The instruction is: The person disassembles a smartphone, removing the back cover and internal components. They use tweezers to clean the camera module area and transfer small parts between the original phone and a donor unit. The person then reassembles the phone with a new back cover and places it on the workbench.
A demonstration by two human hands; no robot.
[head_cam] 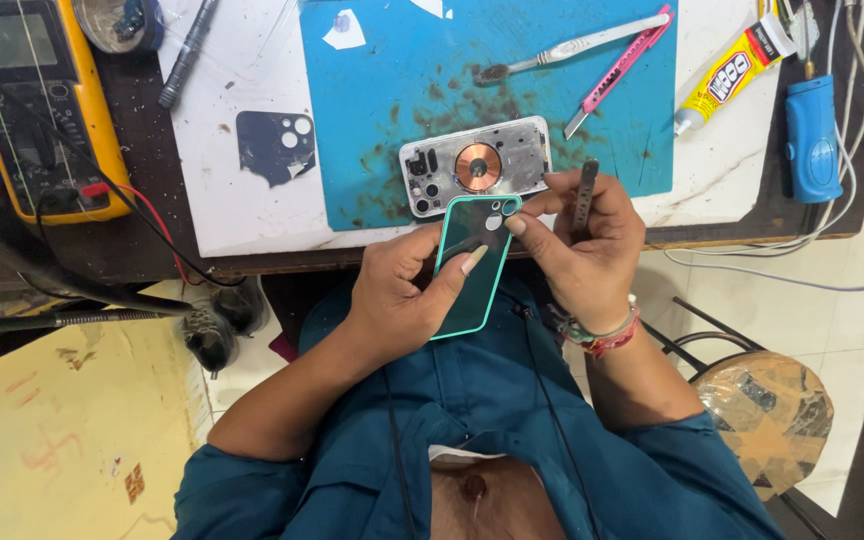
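My left hand [397,290] holds a teal-rimmed phone back panel [472,262] from below, thumb across its glossy dark face. My right hand [584,250] pinches the panel's top edge near the camera cutouts with thumb and forefinger, and also grips dark tweezers [585,190] that stick up from the fist. Just beyond the panel, an opened phone body [475,165] with a copper coil lies on the blue mat [552,100].
A dark back-glass piece [274,146] lies on the white board. A toothbrush [572,48], pink cutter [620,68], glue tube [734,72], blue tool [813,135] and yellow multimeter [37,100] surround the mat. A stool [767,405] stands at lower right.
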